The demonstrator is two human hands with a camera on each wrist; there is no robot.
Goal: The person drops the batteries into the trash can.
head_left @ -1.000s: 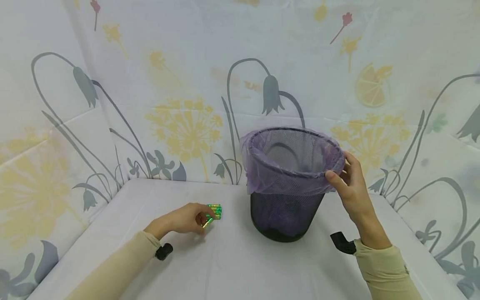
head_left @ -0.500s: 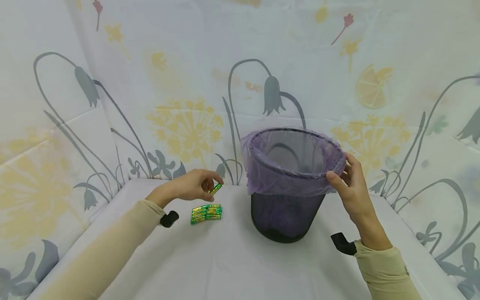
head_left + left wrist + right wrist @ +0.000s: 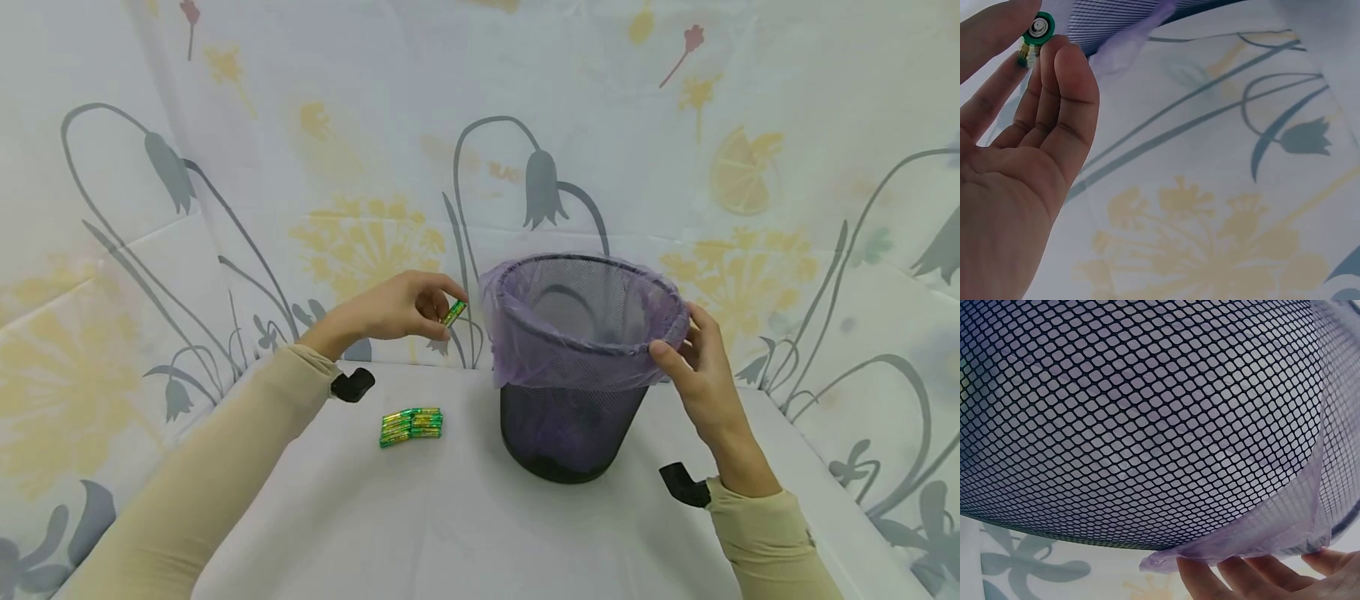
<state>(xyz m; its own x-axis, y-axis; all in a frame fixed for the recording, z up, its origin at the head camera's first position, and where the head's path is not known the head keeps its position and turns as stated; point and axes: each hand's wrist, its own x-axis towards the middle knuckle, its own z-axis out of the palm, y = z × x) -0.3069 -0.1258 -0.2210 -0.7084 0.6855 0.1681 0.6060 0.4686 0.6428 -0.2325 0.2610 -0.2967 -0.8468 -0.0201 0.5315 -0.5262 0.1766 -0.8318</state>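
My left hand [image 3: 397, 310] pinches one green and gold battery [image 3: 454, 312] between thumb and fingers, raised above the table just left of the wastebasket rim. The end of that battery [image 3: 1039, 27] faces the camera in the left wrist view. A black mesh wastebasket [image 3: 570, 433] stands tilted on the table, its top lined with a purple plastic bag [image 3: 562, 367] folded over the rim. With thumb and fingers, my right hand [image 3: 703, 379] grips the lined rim at its right side. Several matching batteries [image 3: 411, 426] lie side by side below my left hand.
A white cloth covers the table [image 3: 450, 533]. Behind it hangs a flower-printed curtain [image 3: 360, 133], close to the back of the wastebasket. Each wrist wears a black device, the left one [image 3: 353, 385] and the right one [image 3: 684, 485].
The left hand has lifted one battery from the group and carried it up and rightward to the wastebasket's rim. The right hand and wastebasket have stayed in place.
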